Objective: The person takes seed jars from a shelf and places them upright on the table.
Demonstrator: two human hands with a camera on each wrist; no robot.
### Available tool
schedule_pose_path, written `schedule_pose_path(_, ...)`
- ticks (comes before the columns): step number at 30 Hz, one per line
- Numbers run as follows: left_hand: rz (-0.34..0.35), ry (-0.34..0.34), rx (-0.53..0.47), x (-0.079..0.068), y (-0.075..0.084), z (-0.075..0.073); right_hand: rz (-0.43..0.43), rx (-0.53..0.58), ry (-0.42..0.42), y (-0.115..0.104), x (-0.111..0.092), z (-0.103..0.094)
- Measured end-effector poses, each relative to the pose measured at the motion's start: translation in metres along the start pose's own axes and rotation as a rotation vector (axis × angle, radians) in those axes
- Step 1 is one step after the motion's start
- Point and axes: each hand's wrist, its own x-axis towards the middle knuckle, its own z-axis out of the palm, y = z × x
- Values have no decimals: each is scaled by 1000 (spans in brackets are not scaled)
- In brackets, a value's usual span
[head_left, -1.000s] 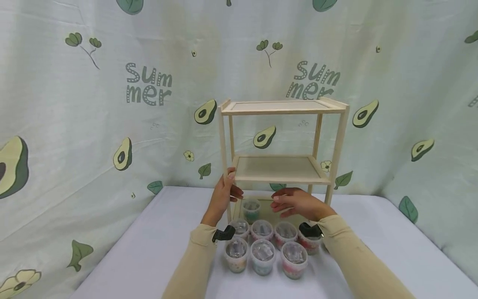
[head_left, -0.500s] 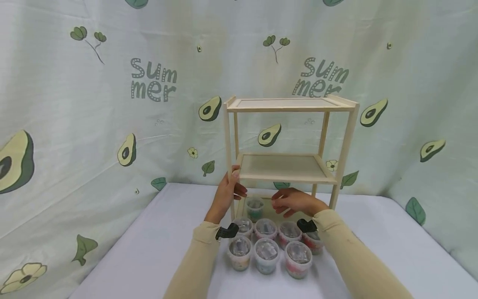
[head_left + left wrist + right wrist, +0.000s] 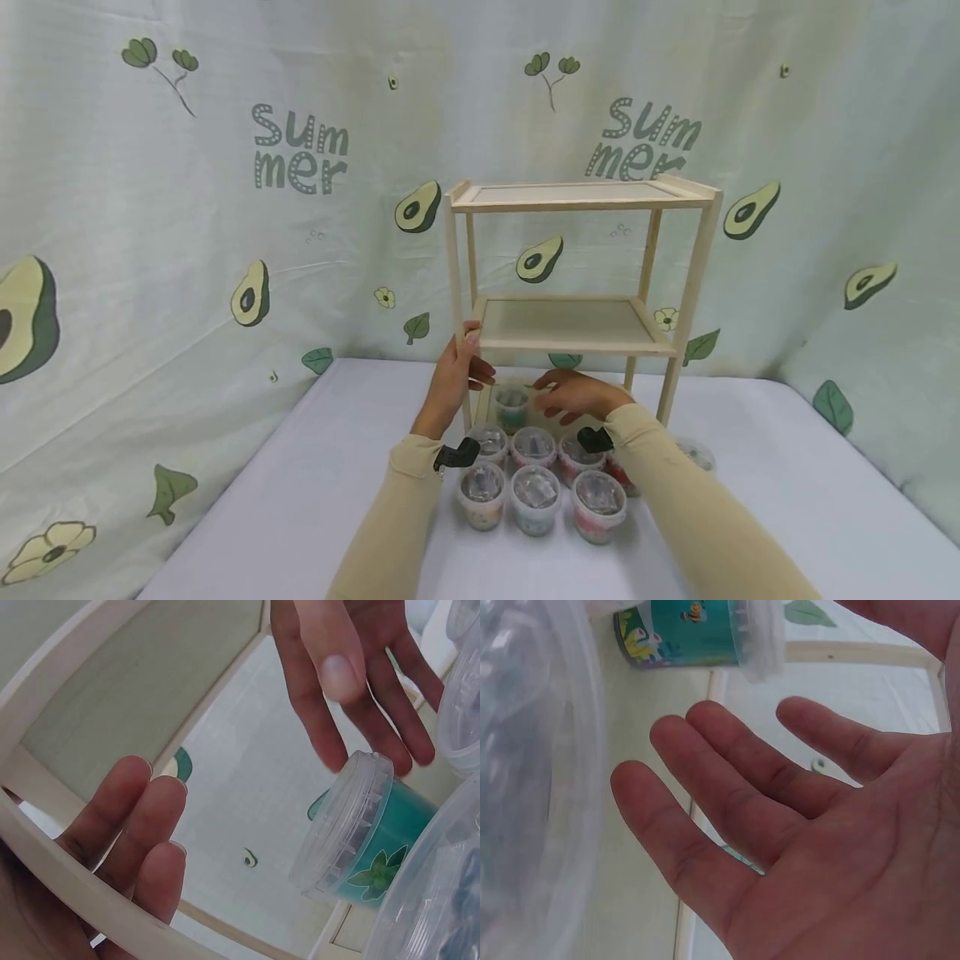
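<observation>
A clear-lidded tub with teal contents [image 3: 512, 408] stands on the bottom shelf [image 3: 585, 417] of a pale wooden rack, near its left end. My left hand [image 3: 453, 379] holds the rack's front left post [image 3: 456, 275] at the middle shelf. In the left wrist view its other fingers [image 3: 154, 825] stick out behind the post, apart from the teal tub [image 3: 394, 847]. My right hand [image 3: 577, 394] reaches over the front tubs, its fingertips close to the teal tub's right side. The right wrist view shows its fingers [image 3: 735, 802] spread and holding nothing.
Several similar tubs stand in two rows before the rack, among them a blue one [image 3: 536, 500] and a pink one [image 3: 598, 507]. Another tub [image 3: 696, 454] shows beyond the right sleeve. The middle shelf [image 3: 566, 323] hangs above both hands. A patterned cloth [image 3: 360, 267] rises behind.
My right hand has moved left toward the teal tub, and the sleeve's shift bares a tub at the right. The left hand stays at the post. The view shifts slightly.
</observation>
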Motion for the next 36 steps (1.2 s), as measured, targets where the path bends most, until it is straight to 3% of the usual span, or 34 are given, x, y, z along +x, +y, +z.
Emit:
schedule_pose_path(4, -6, -7, -2, 1, 0, 2, 24, -31, 15, 2, 6, 6)
schedule_pose_path(10, -19, 5, -6, 13, -25, 1, 43, -49, 19, 4, 15, 9)
schedule_pose_path(17, -1, 35, 1, 15, -36, 0, 52, -73, -47, -5, 20, 15)
schedule_pose_path(28, 7, 60, 14, 14, -38, -3, 63, -155, -63, -16, 27, 25)
schedule_pose_path(36, -10, 22, -7, 15, -35, -1, 69, -248, -32, -22, 27, 28)
